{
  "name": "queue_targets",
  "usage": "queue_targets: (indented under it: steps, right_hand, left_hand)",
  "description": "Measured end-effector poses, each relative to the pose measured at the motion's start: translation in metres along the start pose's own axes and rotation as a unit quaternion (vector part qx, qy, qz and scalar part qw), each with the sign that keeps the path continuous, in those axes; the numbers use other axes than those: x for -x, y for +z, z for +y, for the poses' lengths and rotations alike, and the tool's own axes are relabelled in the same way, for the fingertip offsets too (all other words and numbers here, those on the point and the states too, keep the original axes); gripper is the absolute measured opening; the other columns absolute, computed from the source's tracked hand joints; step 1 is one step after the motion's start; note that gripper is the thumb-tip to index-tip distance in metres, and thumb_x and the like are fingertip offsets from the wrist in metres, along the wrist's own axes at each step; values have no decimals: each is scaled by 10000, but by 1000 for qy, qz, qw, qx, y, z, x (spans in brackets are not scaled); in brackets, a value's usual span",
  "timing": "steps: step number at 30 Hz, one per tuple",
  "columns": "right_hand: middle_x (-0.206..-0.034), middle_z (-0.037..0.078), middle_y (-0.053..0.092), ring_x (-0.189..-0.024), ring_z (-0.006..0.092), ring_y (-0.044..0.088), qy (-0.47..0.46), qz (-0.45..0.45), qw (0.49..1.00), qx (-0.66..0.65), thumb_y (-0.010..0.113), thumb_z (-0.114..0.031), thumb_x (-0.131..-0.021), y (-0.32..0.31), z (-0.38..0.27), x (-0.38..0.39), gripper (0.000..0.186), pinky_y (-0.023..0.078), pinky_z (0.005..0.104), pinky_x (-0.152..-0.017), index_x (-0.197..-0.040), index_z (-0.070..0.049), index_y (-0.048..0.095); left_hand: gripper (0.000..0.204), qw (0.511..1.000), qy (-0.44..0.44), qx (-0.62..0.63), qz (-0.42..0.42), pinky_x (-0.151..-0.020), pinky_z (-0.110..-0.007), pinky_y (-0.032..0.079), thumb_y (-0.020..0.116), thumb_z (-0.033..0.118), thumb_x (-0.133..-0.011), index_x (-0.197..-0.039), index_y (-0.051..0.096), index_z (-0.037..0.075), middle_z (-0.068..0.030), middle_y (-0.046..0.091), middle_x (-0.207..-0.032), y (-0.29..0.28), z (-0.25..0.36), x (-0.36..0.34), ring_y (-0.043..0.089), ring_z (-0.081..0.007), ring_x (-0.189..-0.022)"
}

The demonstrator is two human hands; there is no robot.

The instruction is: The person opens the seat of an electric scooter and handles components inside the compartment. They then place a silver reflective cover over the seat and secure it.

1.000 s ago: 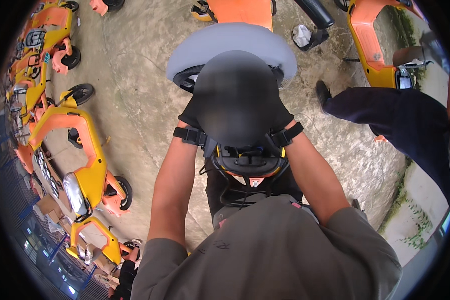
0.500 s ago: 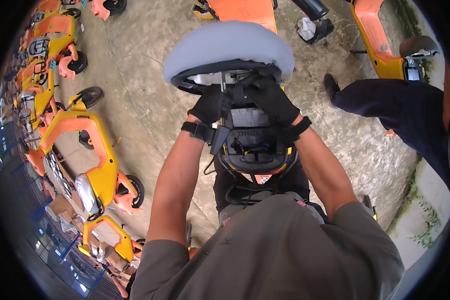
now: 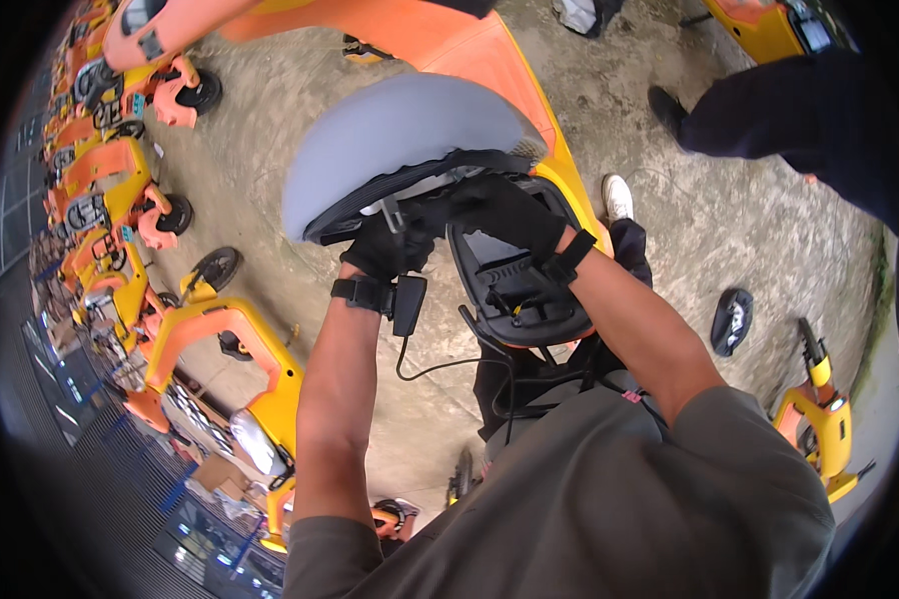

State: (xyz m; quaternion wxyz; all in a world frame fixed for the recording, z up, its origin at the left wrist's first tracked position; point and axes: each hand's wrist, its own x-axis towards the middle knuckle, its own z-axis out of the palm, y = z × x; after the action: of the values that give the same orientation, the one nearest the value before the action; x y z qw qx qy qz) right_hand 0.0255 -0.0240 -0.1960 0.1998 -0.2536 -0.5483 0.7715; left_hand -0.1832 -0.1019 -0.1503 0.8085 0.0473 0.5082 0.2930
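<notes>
A grey scooter seat [image 3: 410, 130] stands tilted up, its black underside facing me. My left hand [image 3: 390, 245], in a black glove, is closed at the lower edge of that underside, beside a small metal bar [image 3: 394, 214]. My right hand [image 3: 504, 212], also gloved in black, has its fingers bent together close to the left fingertips, between the seat and the compartment. What either hand grips is hidden by dark gloves against dark parts. Below the right hand lies the open black under-seat compartment [image 3: 529, 290] of the orange and yellow scooter [image 3: 479, 60], with wires inside.
Rows of orange and yellow scooters [image 3: 220, 334] stand at the left. A person's dark-trousered leg [image 3: 759, 110] is at the right. Beside the scooter shows a white shoe [image 3: 617, 198]. A black bundle [image 3: 732, 321] lies on the concrete. A cable [image 3: 449, 364] hangs from my left wrist.
The view has turned, and the seat now appears further left and tilted. Both hands stay at its underside, shifted left with it. More of the scooter's frame shows.
</notes>
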Motion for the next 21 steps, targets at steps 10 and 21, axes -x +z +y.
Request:
queue_targets:
  steps: [10, 21]
  right_hand:
    - [-956, 15, 629, -848, 108, 583, -46, 94, 964, -246, 641, -108, -879, 45, 14, -2, 201, 492, 288, -741, -1061, -38, 593]
    - [-893, 18, 596, -767, 87, 568, 56, 79, 974, -207, 582, -189, -911, 37, -10, 1, 185, 479, 248, -611, -1029, -52, 621]
  left_hand:
    - [117, 989, -117, 88, -3, -413, -189, 245, 529, 287, -876, -823, 480, 195, 88, 309, -577, 4, 20, 6, 284, -36, -452]
    - [165, 423, -278, 863, 8, -446, -232, 332, 451, 273, -943, -843, 508, 154, 48, 402, -604, -88, -25, -12, 391, -89, -487]
